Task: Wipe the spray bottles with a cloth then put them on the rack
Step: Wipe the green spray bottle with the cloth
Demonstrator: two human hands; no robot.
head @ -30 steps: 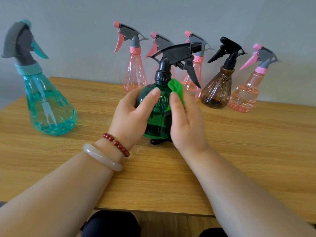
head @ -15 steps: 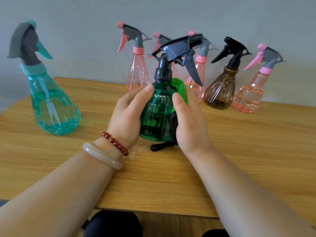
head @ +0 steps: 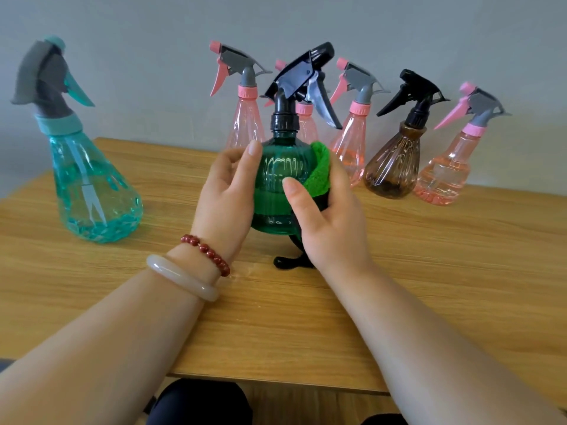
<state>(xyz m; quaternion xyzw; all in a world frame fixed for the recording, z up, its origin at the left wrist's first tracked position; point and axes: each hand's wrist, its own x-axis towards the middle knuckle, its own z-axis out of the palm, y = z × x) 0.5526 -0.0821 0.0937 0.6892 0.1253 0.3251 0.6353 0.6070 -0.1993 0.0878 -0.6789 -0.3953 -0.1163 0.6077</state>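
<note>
A light wood-grain counter (head: 429, 271) is set against a plain grey wall (head: 306, 19). A pale bangle (head: 181, 279) and a red bead bracelet (head: 208, 253) are worn side by side on one wrist. Dark fabric (head: 199, 403) is seen below the counter's near edge.

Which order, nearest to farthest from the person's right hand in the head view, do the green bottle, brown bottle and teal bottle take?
1. Green bottle: centre, touching the right hand.
2. Brown bottle: behind, to the hand's right.
3. Teal bottle: far left.
</note>
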